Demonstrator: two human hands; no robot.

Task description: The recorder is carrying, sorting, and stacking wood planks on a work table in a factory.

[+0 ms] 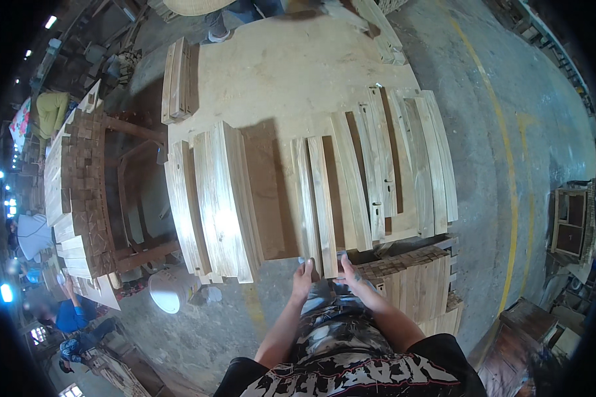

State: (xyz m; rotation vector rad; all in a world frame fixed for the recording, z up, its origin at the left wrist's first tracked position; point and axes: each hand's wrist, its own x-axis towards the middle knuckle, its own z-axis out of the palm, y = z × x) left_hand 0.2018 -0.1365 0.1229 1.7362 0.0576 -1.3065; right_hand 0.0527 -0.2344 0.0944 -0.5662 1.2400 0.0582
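Note:
My left hand point(303, 272) and my right hand point(348, 271) grip the near ends of two pale wooden planks point(316, 198) lying side by side on a plywood tabletop point(278, 73). A thick stack of similar planks point(222, 198) lies just left of them. More planks point(404, 159), some with notches, fan out to the right.
A short bundle of boards point(177, 81) rests at the table's far left. Stacked timber point(79, 192) stands to the left, another pile point(417, 274) by my right hip. A white bucket point(167, 290) sits on the concrete floor. People work at the far left and beyond the table.

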